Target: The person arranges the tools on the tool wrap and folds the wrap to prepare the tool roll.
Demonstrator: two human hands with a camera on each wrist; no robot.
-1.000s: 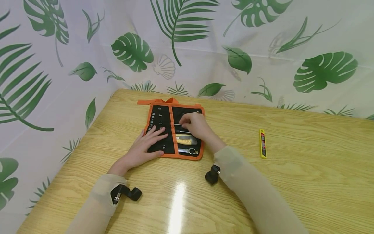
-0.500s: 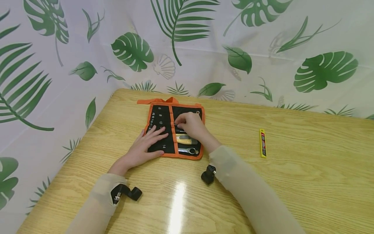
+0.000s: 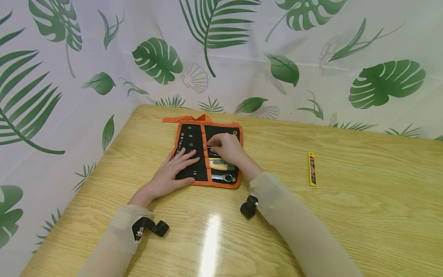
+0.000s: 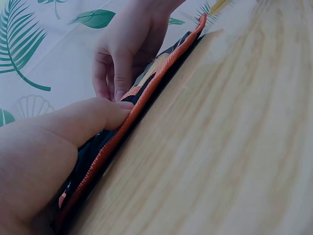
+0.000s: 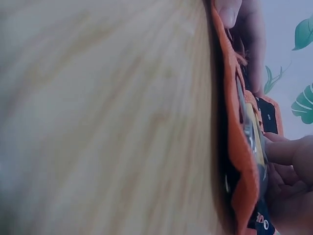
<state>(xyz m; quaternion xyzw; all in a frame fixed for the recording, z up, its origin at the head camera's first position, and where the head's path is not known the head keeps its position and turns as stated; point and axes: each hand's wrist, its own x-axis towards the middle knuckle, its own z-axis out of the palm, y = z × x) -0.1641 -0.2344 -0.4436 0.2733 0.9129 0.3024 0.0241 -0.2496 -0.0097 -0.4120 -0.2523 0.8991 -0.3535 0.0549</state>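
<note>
A black tool roll with orange trim [image 3: 196, 132] lies spread on the table, white numbers along its left flap. My left hand [image 3: 171, 173] rests on that flap, fingers spread; the left wrist view has its thumb [image 4: 110, 115] on the orange edge. Over the pockets on the right half, my right hand [image 3: 228, 148] pinches a slim tool [image 3: 209, 147], mostly hidden by the fingers, so its kind is unclear. Below it, a yellow and grey utility knife [image 3: 220, 164] and a silver ring-ended wrench [image 3: 225, 177] sit in pockets. The right wrist view catches the right hand [image 5: 293, 166] beside the knife.
A narrow yellow case with a red and black label [image 3: 312, 169] lies to the right on the wooden table [image 3: 373, 200]. An orange strap [image 3: 187, 118] extends from the roll's far edge. Behind the table hangs a leaf-patterned sheet [image 3: 242, 77].
My right hand has shifted a little left along the pocket, toward the roll's middle seam, and then stays nearly still. The left hand keeps its place on the flap.
</note>
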